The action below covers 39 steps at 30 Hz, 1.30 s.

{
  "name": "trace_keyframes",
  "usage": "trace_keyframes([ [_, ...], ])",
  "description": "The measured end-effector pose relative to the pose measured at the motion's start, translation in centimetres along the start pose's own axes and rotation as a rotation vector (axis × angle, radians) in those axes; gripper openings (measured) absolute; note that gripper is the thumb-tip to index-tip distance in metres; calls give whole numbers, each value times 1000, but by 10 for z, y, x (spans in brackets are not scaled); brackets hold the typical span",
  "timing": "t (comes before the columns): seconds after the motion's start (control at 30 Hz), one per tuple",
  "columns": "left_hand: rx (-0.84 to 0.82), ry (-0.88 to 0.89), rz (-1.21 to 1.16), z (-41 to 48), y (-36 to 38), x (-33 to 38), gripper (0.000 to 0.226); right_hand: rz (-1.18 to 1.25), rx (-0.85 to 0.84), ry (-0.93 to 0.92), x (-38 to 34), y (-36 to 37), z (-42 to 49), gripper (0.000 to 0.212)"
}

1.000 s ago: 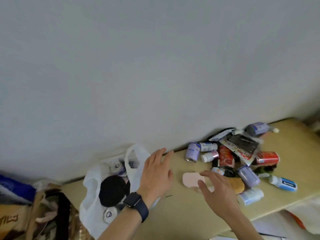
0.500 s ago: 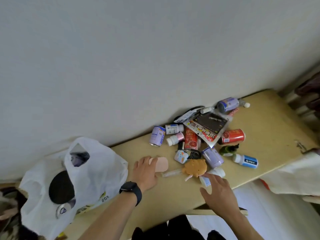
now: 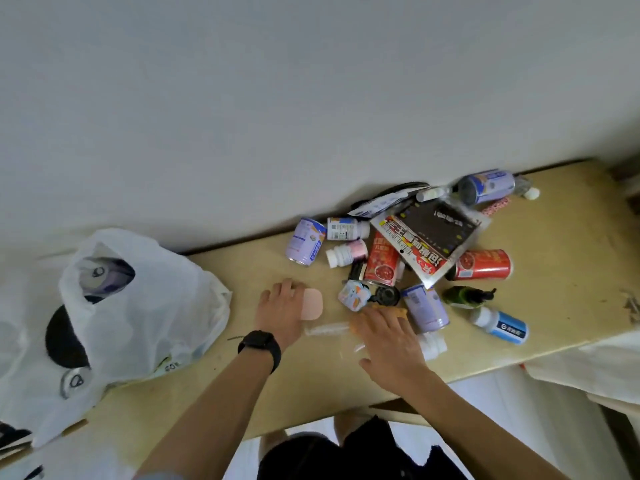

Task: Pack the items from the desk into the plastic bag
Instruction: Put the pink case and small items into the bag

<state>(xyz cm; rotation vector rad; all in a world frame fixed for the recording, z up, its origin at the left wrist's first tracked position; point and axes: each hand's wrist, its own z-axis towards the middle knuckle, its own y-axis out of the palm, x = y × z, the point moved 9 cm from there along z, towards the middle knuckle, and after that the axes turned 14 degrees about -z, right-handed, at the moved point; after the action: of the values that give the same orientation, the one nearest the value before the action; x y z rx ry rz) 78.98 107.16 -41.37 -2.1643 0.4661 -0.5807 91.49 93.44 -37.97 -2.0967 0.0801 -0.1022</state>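
Head view: left hand (image 3: 282,315) flat on pink pad (image 3: 313,304), right hand (image 3: 391,344) spread, perhaps touching orange toy (image 3: 398,311), purple can (image 3: 426,313) crowding beside

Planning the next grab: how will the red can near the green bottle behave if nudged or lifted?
The red can lies on its side, so a nudge likely rolls it. Its glossy wall looks rigid, maybe slippery. The packet seems to overlap its end and may shift.

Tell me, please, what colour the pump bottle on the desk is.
The pump bottle is dark green with a black pump, clearest in the head view.
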Motion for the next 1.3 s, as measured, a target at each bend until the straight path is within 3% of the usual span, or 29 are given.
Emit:
trace_keyframes([
  [0.13, 12, -128, -111, -11, -5, -11, 72, -231, -51, -92, -8, -3, 13, 76],
  [0.33, 87, -317, -513, -71, -12, -57, 71, -397, -12, -128, -16, -11, 29, 55],
  [0.6, 231, -400, -861, -176, -28, -112, 75, -404, 296, -101, -46, -49, 22, 23],
  [0.7, 319, -424, -980, -211, -39, -139, 79, -173, 309, -23, -66, -91, 19, 24],
  [0.87, 454, -482, -1122, -268, -57, -194, 79, 737, 176, 55, -146, -174, 9, 19],
  [0.93, 515, -518, -1107, -288, -67, -221, 80, 911, 131, 26, -184, -201, 5, 21],
  [1.03, 596, -574, -1072, -309, -83, -262, 82, 1058, 84, -33, -234, -231, 9, 21],
  [1.3, 626, -599, -968, -314, -110, -329, 84, 1071, -37, -126, -322, -261, 61, 27],
])
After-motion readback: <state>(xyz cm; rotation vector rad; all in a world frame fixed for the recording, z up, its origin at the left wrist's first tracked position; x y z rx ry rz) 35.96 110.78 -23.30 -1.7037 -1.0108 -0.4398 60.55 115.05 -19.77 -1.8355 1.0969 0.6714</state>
